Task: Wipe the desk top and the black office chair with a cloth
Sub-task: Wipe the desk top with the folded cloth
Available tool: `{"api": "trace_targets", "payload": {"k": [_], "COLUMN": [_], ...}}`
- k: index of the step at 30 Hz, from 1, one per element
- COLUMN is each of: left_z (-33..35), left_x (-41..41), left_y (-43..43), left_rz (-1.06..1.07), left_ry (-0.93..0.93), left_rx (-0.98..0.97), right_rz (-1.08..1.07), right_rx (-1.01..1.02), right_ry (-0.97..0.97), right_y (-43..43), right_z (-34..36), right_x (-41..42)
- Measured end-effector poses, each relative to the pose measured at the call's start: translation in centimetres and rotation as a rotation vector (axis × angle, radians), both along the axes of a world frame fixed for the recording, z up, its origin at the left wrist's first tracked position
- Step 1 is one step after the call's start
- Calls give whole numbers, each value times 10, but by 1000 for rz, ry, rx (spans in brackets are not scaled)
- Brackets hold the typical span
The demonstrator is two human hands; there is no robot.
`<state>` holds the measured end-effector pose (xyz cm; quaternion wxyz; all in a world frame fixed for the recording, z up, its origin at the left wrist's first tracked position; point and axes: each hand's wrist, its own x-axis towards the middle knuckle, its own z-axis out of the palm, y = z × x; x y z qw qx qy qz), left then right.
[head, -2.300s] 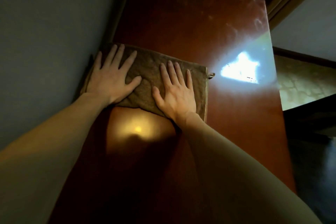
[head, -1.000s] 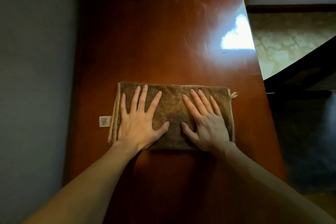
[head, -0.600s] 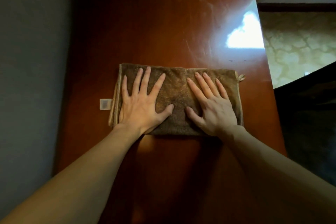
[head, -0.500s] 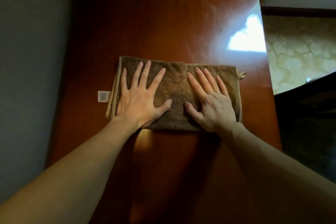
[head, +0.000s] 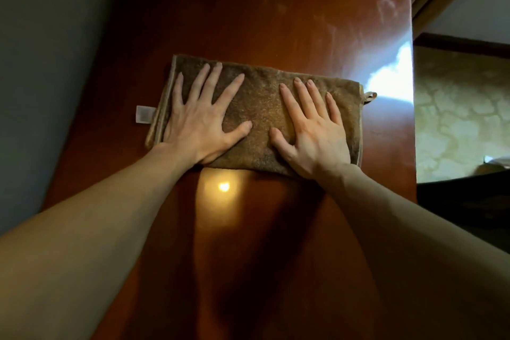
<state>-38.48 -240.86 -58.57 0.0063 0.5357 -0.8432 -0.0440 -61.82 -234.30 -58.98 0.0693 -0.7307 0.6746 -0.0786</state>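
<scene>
I see the brown cloth [head: 259, 107] lying flat across the middle of the red-brown counter [head: 276, 22]. My left grip [head: 198, 124] presses on its left half and my right grip [head: 314, 135] on its right half, both wide, fingers straight and spread. A white label [head: 143, 114] sticks out at the cloth's left edge, a small loop [head: 369, 96] at its right. A grey wall [head: 49, 63] runs along the counter's left side

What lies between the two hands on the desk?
Only a bare strip of the cloth, seen in the head view. The left hand and right hand press it flat, thumbs apart.
</scene>
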Motion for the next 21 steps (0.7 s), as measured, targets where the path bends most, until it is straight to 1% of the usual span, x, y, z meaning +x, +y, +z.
{"api": "trace_targets", "payload": {"k": [6,21], "left_z": [-1,4], "left_x": [-5,-22], "left_y": [-13,-54], "left_rz": [18,71], "left_ry": [4,-11], "left_rx": [-20,8], "right_rz": [9,7], "right_rx": [-21,-43], "right_ry": [1,-5], "right_y": [-19,-68], "right_z": [-2,-5], "right_x": [-6,-18]}}
